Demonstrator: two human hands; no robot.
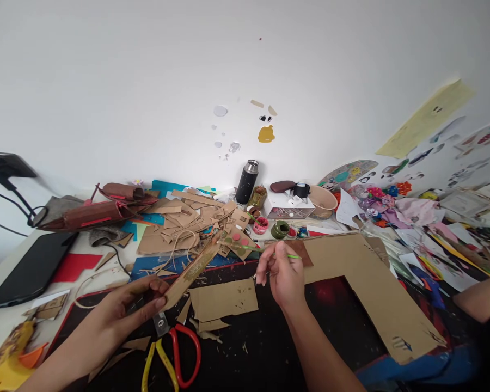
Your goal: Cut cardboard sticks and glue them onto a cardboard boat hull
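Clearly the cardboard strip (194, 270) is the piece being worked: it slants up and away over the dark mat (269, 348), olive paint (200, 263) spread unevenly along its upper part, the near end bare brown. The left hand (141, 307) is clamped on that near end, thumb against fingers; a good hold, since it stays clear of the wet stretch. The right hand (286, 272) is closed round a thin green paintbrush (251, 248), whose tip lies at the strip's far end, though whether bristles touch card cannot be told.

For an even coat, I would draw long strokes along the strip's length, lightly loaded, and brace the far end so that it does not bend under the brush. Thin card may soften if flooded.

Beyond the tip, the cardboard scrap with pink dabs (237, 237) sits close enough to smear a sleeve or the strip's edge. The green paint pot (280, 231) stands within easy reach for reloading, beside a red-pink pot (260, 225). Nearer, the red-and-yellow scissors (171, 356) lie just below the left hand, best slid aside on the counter (0, 326) before turning the strip.
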